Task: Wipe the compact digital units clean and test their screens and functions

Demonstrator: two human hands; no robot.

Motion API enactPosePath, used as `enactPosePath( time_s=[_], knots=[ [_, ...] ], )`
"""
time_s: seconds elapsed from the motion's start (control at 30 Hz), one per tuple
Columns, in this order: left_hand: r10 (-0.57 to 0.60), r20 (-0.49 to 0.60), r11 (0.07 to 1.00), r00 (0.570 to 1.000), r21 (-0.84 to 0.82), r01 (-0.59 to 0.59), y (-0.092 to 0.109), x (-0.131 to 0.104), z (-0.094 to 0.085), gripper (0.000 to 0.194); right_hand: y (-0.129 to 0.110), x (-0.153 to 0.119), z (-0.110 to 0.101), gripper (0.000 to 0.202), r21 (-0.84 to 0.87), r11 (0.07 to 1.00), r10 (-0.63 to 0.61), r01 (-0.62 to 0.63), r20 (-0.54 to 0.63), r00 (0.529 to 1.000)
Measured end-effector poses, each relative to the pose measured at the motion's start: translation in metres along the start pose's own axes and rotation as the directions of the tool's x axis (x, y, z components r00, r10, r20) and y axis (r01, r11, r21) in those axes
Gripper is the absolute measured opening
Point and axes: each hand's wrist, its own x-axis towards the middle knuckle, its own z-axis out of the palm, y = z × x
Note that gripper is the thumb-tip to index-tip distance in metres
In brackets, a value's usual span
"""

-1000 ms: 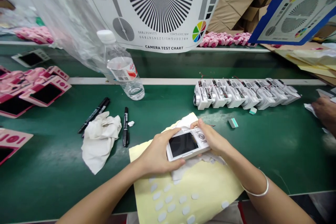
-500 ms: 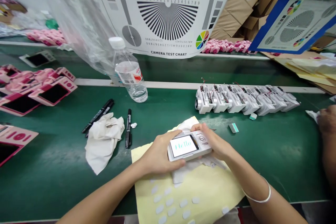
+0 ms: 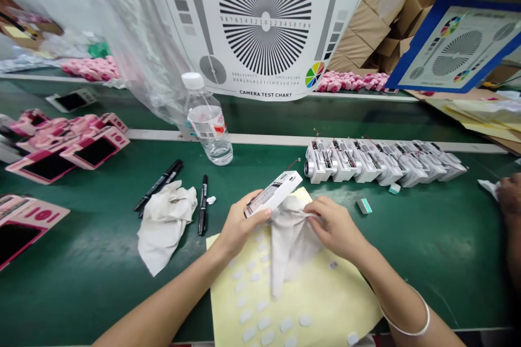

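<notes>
A white digital camera (image 3: 277, 193) is gripped in my left hand (image 3: 240, 223), tilted up on edge so that its screen is turned out of sight. A thin red wire sticks out behind it. To the right, my right hand (image 3: 336, 226) pinches a white cloth (image 3: 291, 244), which hangs below the camera. Both hands are above a yellow sheet (image 3: 321, 303) dotted with small white oval pieces.
A crumpled cloth (image 3: 165, 227) and black markers (image 3: 202, 206) lie left. Behind stands a water bottle (image 3: 209, 124). Several opened white cameras (image 3: 378, 161) line the back right; pink cameras (image 3: 87, 146) sit left. Another person's hand (image 3: 510, 195) is at the right edge.
The camera has been tipped so its lit screen with "Hello" no longer shows. My right hand has let go of the camera and taken hold of the cloth.
</notes>
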Motion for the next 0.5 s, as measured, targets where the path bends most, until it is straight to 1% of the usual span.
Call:
enactPosePath(
  time_s=[0.03,0.07,0.1,0.13,0.17,0.2,0.23,0.3,0.37,0.47,0.5],
  knots=[
    [0.004,-0.004,1.000,1.000,0.017,-0.004,0.000,-0.002,0.003,0.064,-0.005,0.000,0.000,0.013,-0.005,0.999,-0.048,0.048,-0.083,0.995],
    [0.007,-0.004,0.999,1.000,0.038,-0.006,0.000,-0.005,0.006,0.066,-0.010,-0.001,0.000,0.009,-0.020,0.994,-0.112,0.110,-0.184,0.976],
    [0.010,0.001,0.998,1.000,0.061,-0.010,0.001,-0.008,0.010,0.068,-0.015,-0.001,0.002,0.005,-0.051,0.982,-0.188,0.181,-0.290,0.939],
    [0.019,0.013,0.996,1.000,0.082,-0.020,0.003,-0.011,0.013,0.067,-0.020,0.000,0.005,0.005,-0.096,0.964,-0.267,0.249,-0.381,0.885],
    [0.030,0.029,0.995,0.999,0.096,-0.032,0.004,-0.014,0.017,0.066,-0.024,0.001,0.007,0.007,-0.153,0.941,-0.339,0.302,-0.450,0.826],
    [0.038,0.047,0.994,0.998,0.100,-0.042,0.006,-0.018,0.020,0.065,-0.026,0.002,0.010,0.008,-0.213,0.923,-0.384,0.320,-0.495,0.779],
    [0.045,0.062,0.994,0.997,0.099,-0.051,0.007,-0.021,0.022,0.064,-0.027,0.004,0.011,0.009,-0.265,0.914,-0.405,0.308,-0.532,0.743],
    [0.043,0.071,0.994,0.997,0.100,-0.050,0.008,-0.025,0.025,0.066,-0.026,0.008,0.010,0.010,-0.318,0.925,-0.369,0.209,-0.612,0.699],
    [0.032,0.067,0.992,0.997,0.117,-0.039,0.008,-0.028,0.026,0.069,-0.023,0.010,0.007,0.011,-0.318,0.937,-0.328,0.146,-0.656,0.680],
    [0.029,0.055,0.992,0.998,0.125,-0.036,0.006,-0.029,0.026,0.071,-0.023,0.010,0.005,0.007,-0.340,0.912,-0.396,0.230,-0.582,0.710],
    [0.024,0.056,0.992,0.998,0.121,-0.031,0.006,-0.029,0.026,0.071,-0.025,0.009,0.006,0.007,-0.348,0.914,-0.385,0.210,-0.582,0.716]
  ],
)
